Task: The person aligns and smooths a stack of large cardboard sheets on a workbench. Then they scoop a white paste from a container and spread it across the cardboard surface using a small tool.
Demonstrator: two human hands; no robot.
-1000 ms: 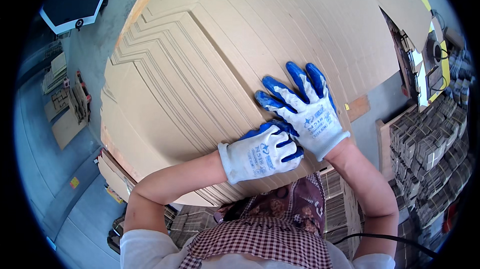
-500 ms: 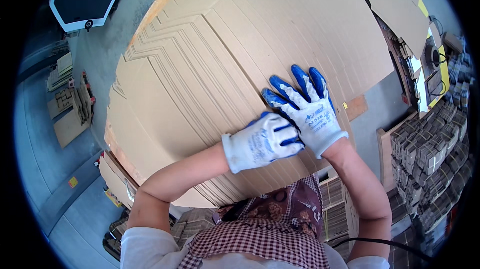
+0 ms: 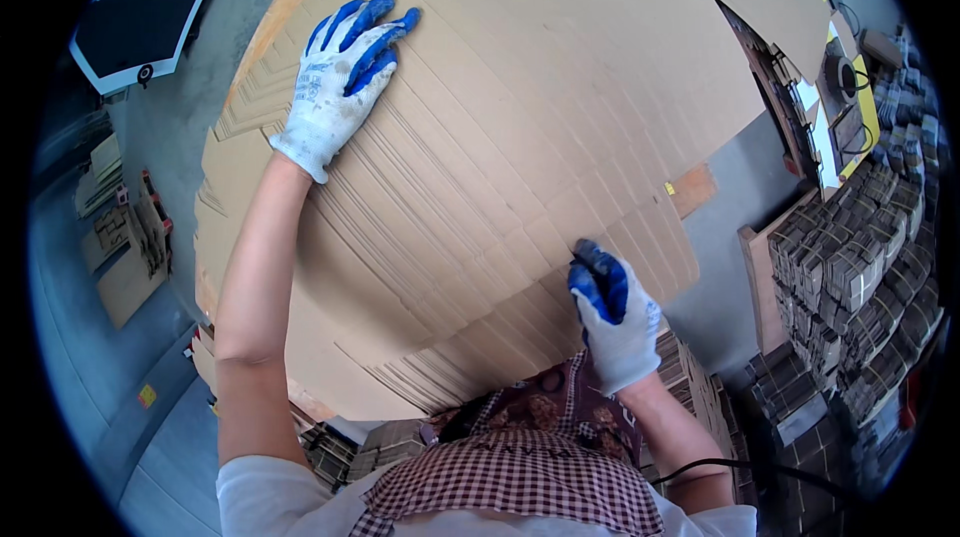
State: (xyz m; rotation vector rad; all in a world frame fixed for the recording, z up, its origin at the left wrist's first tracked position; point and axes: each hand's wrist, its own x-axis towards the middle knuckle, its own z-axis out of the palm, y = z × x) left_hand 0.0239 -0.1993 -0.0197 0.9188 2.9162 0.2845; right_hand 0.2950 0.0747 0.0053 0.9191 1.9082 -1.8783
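Observation:
Fanned, overlapping brown cardboard sheets (image 3: 450, 127) with crease lines lie before me, their stepped edges running across the left half. Both hands wear white gloves with blue-coated fingers. My left hand (image 3: 345, 82) reaches out to the far left and rests on the stepped edges, its fingers extended and apart, gripping nothing. Close to my body at the lower right, my right hand (image 3: 615, 317) is over the near part of the sheets. Its fingers are curled and pressed together; whatever is between them, if anything, is hidden.
Tied bundles of cardboard pieces (image 3: 850, 267) are stacked at the right beside a wooden board (image 3: 765, 287). Flat cardboard scraps (image 3: 130, 257) lie on the floor at the left. A white-framed dark panel (image 3: 140, 32) stands far left. A black cable (image 3: 740, 464) crosses my right arm.
My left hand has moved from the middle to the far left of the sheets and its fingers have opened out. My right hand has come nearer my body, its spread fingers now closed.

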